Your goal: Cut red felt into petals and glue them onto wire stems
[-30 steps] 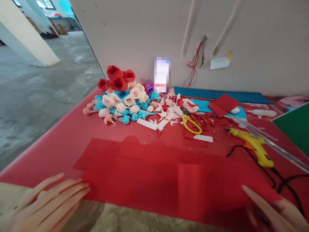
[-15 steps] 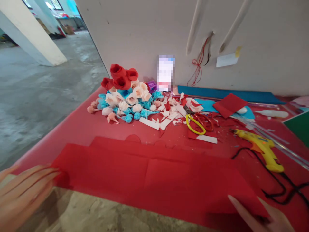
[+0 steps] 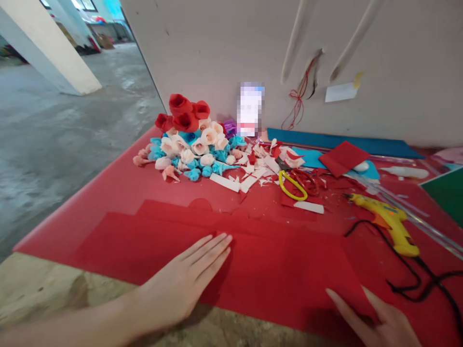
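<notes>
A long sheet of red paper [image 3: 282, 270], with faint fold lines, lies along the front of the red table. My left hand [image 3: 197, 270] rests flat near its middle, fingers stretched out and pointing away from me. At the sheet's right end is my right hand [image 3: 379, 318], with two fingers spread apart on the paper; its other fingers are out of sight. Another red sheet edge [image 3: 152, 207] shows behind the long one. Beyond the papers lie yellow-handled scissors [image 3: 292, 186], blades partly hidden among scraps. A yellow glue gun [image 3: 392, 221] sits right of the paper.
Red, white, blue and pink paper flowers [image 3: 195, 144] are heaped at the back left. White paper scraps [image 3: 253, 176] spread beside them. A black cord [image 3: 415, 270] trails at the right. A pixelated phone-like screen [image 3: 250, 108] leans against the white wall [image 3: 210, 53].
My left hand has moved right from the sheet's left end to its middle and now lies flat there. My right hand has shifted slightly left.
</notes>
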Motion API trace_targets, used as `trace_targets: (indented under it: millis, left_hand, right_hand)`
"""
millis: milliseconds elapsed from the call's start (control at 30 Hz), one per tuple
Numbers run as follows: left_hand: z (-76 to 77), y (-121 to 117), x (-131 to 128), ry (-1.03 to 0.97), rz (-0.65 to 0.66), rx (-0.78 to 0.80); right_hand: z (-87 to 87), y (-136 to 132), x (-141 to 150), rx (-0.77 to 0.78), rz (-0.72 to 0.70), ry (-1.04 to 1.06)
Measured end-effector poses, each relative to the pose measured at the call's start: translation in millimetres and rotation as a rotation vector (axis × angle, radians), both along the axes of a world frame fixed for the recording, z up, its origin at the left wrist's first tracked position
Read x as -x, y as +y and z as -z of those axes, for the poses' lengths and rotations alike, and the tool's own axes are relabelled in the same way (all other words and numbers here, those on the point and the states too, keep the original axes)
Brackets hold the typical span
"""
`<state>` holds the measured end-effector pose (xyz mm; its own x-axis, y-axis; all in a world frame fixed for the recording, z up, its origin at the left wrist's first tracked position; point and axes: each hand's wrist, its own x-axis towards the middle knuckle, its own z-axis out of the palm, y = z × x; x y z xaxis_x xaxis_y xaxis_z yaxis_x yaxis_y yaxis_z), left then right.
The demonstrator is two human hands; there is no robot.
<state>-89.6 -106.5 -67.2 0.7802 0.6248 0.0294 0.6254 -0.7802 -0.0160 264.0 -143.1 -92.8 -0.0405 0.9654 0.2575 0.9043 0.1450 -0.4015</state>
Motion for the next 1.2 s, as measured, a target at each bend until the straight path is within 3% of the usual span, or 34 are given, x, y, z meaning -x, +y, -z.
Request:
trace_targets:
  millis: [100, 167, 233, 267, 400, 500, 600, 700, 800, 1200]
  left_hand:
    - [4.3, 14.8, -15.3, -0.002, 0.04, 0.047]
    - [8.1, 20.9, -15.7, -0.013, 0.048, 0.038]
    - [11.4, 23.9, -14.2, -0.036, 0.047, 0.025]
    - [12.5, 24.6, -13.6, -0.047, 0.049, 0.025]
    - [14.9, 24.4, -12.9, -0.038, 0.041, 0.063]
    - [15.1, 24.0, -12.7, -0.042, 0.018, 0.101]
    - [14.5, 24.1, -11.8, -0.063, 0.006, 0.15]
    - [13.8, 24.3, -10.6, -0.088, 0.005, 0.191]
    - [14.4, 24.3, -9.5, -0.127, 0.012, 0.204]
    - [18.1, 25.0, -7.5, -0.189, 0.008, 0.232]
  right_hand:
    - [-17.3, 1.1, 5.0, -0.036, 0.241, 0.026]
    - [-32.2, 4.6, 10.9, -0.116, 0.325, 0.038]
    - [-47.6, 14.3, 21.7, -0.208, 0.186, -0.001]
    - [-54.4, 22.1, 29.7, -0.213, 0.042, -0.039]
    - [-68.7, 70.8, 82.5, -0.137, -0.422, -0.006]
    - [-63.3, 115.7, 138.7, 0.071, -0.622, 0.028]
    - [-49.3, 153.8, 192.0, 0.123, -0.731, 0.005]
    - [-35.3, 176.4, 226.0, 0.12, -0.749, -0.029]
    - [-26.9, 185.0, 237.3, 0.137, -0.765, -0.056]
    - [-17.5, 192.1, 231.3, 0.181, -0.798, 0.029]
